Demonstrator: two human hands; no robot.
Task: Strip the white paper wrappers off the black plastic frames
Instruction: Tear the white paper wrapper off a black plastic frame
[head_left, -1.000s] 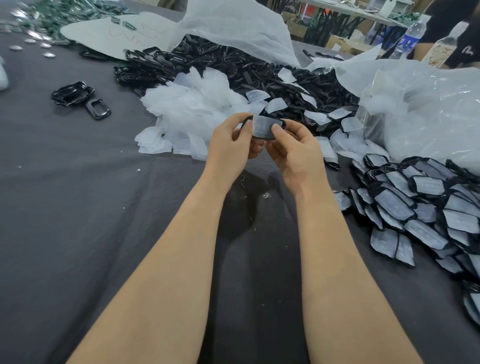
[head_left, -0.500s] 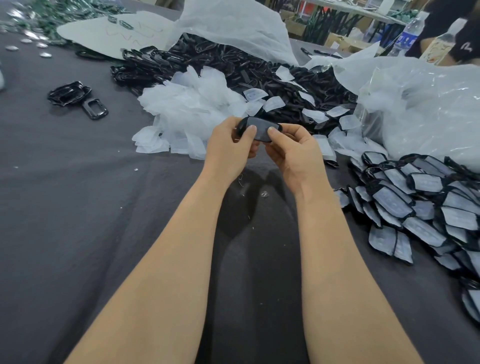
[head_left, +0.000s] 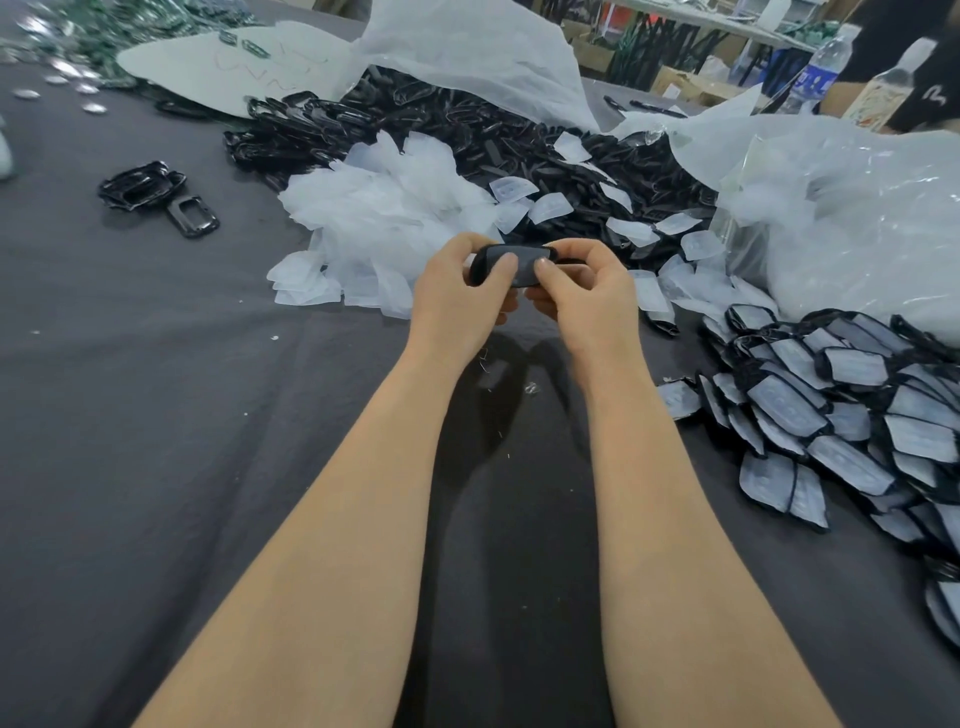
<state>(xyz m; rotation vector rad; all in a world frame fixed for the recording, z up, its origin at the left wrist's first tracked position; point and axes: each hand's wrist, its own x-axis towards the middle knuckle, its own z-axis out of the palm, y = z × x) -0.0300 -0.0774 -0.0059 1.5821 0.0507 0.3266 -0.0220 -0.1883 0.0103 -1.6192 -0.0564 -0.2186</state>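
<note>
your left hand (head_left: 457, 291) and right hand (head_left: 587, 296) both pinch one black plastic frame (head_left: 511, 262), held up over the grey table cloth (head_left: 156, 415), thumbs on its near face, fingers curled behind. can't tell if any wrapper is on it. stripped white wrappers (head_left: 384, 218) are heaped at 11 o'clock from the hands, the bare frames pile (head_left: 467, 130) at 12, wrapped frames (head_left: 841, 410) spread at 4, a clear plastic bag (head_left: 857, 218) at 2. a loose bare frame (head_left: 192, 215) lies at 10, well apart.
</note>
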